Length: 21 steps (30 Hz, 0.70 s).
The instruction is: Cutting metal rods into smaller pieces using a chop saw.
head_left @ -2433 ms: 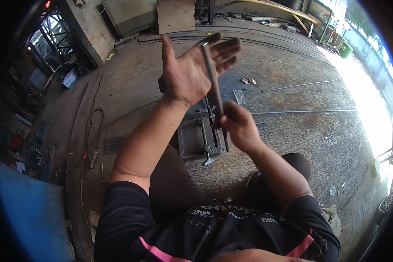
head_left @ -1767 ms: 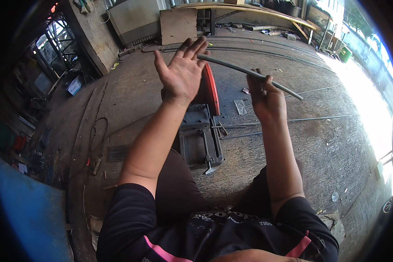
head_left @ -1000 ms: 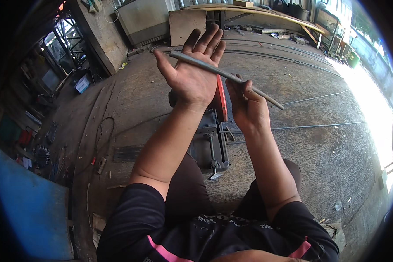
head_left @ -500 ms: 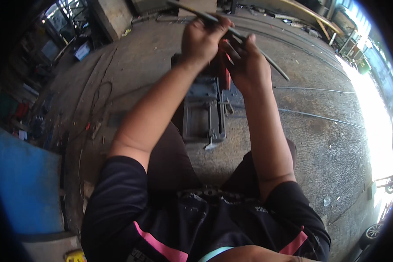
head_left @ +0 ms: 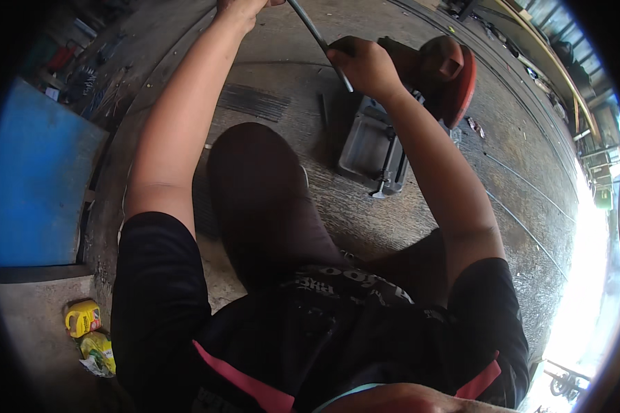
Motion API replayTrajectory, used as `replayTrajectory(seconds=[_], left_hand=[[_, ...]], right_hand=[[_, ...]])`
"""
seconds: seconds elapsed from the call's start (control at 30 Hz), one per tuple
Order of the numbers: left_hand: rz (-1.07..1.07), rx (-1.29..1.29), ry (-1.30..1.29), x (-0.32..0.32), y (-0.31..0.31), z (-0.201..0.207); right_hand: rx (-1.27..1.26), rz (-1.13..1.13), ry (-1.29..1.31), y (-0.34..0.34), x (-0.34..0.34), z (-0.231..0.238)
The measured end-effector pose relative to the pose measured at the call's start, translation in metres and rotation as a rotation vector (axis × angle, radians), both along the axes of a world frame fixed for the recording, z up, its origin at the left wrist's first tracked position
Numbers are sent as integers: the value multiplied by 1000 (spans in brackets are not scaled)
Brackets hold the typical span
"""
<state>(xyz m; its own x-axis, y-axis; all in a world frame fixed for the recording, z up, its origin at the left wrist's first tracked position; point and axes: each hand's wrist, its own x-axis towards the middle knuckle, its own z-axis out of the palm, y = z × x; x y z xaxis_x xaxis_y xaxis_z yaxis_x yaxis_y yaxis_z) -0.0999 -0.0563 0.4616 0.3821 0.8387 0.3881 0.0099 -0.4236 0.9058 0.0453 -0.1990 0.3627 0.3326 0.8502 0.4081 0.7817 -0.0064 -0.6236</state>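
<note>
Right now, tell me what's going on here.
A person sits on a concrete floor, both arms stretched forward. The right hand grips a thin grey metal rod just above a chop saw with a red blade guard. The left hand is at the picture's top edge, mostly cut off, near the rod's far end. A blue panel lies to the left.

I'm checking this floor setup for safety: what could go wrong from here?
The bare right hand grips the rod right beside the red-guarded saw; a slip could bring fingers near the blade. The left hand is mostly out of frame, so its hold on the rod cannot be judged.
</note>
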Motion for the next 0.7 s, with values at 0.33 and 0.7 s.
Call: replayTrajectory(seconds=[0.33, 0.7], left_hand=[[224, -352, 146, -3, 153, -112], [446, -118, 1066, -14, 372, -376]], right_hand=[[-331, -44, -48, 164, -3, -82], [-884, 121, -179, 367, -1, -267]])
